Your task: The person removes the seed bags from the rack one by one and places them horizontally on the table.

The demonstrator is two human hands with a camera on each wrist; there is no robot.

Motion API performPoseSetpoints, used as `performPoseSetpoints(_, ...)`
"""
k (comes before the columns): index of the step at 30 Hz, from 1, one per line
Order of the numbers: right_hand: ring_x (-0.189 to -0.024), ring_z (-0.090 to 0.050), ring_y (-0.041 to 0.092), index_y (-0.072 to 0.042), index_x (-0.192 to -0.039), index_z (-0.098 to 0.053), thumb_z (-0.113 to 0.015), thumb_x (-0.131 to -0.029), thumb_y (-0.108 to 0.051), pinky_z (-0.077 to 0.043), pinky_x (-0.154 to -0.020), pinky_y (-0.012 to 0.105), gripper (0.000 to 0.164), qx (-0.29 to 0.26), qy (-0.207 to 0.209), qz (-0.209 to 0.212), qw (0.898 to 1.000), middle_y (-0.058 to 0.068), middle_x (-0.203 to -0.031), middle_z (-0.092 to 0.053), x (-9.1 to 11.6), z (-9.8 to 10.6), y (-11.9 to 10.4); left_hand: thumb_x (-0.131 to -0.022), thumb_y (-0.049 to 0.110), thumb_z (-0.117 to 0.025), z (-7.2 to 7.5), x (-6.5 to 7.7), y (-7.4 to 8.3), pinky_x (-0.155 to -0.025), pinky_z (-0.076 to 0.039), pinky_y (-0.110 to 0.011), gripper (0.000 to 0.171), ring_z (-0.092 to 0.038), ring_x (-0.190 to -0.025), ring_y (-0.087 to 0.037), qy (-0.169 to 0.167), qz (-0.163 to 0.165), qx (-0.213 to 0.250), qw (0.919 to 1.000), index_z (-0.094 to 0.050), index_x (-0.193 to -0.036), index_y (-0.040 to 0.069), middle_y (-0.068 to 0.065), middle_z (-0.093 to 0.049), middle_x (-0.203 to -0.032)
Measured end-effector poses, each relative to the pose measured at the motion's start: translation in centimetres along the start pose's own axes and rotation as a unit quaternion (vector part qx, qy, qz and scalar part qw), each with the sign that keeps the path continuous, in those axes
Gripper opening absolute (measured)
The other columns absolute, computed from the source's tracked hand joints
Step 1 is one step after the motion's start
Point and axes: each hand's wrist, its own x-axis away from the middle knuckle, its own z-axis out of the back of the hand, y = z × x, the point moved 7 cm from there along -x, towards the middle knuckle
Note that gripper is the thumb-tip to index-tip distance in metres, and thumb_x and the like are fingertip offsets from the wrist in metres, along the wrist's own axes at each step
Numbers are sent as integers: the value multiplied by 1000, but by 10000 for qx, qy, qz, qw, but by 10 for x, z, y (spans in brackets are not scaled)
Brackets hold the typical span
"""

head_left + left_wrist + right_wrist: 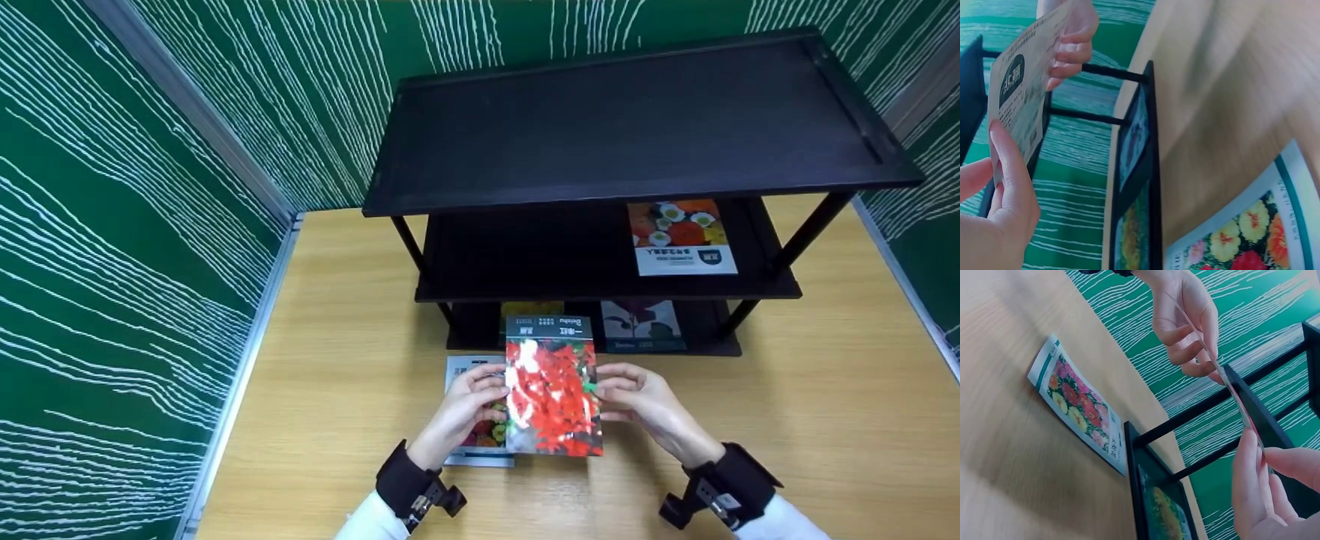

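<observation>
A seed packet (553, 397) with red flowers on its front is held up off the table between both hands. My left hand (472, 409) pinches its left edge between thumb and fingers. At the opposite edge my right hand (649, 405) grips it the same way. In the left wrist view the printed back of the red-flower packet (1024, 93) shows. The right wrist view has this packet (1224, 379) nearly edge-on. Below the left hand, a second seed packet (480, 457) with mixed flowers lies on the table, partly covered by the hand and the held packet.
A black shelf rack (637, 120) stands behind the hands. Its middle shelf bears an orange-and-white flower packet (682, 236) at the right. On the bottom shelf lie a yellow-flower packet (532, 307), partly hidden, and a dark-flower packet (643, 324). Green patterned panels (135, 225) border the wooden table (330, 315).
</observation>
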Motion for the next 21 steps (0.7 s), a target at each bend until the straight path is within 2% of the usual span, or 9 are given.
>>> performPoseSetpoints(8,-79,-61,17,11,-121,-36,-58,-82,-2,-52,-74,35,47,-159,88,37,9998,5,-88,-63,-10,2,13,-85,1,-54,8,-6,-12,-57,-49,-23,38,-56,-74,-15,189,79,42,9998,-44,-120,-8,-3,-56,-83)
performPoseSetpoints(16,-79,-62,17,11,-120,-37,-57,-81,1,-52,-75,35,45,-344,158,-49,9993,4,-88,-64,-20,5,28,-85,4,-54,15,-11,-25,-59,-50,-24,37,-58,-82,-18,573,149,34,9982,-46,-120,-6,-5,-62,-90)
performPoseSetpoints(21,-79,-61,17,12,-121,-36,-57,-80,2,-52,-74,36,47,-455,268,-103,9986,6,-88,-64,-23,7,35,-85,5,-54,19,-14,-33,-58,-49,-25,35,-58,-77,-15,733,166,45,9972,-48,-118,-5,-5,-62,-89)
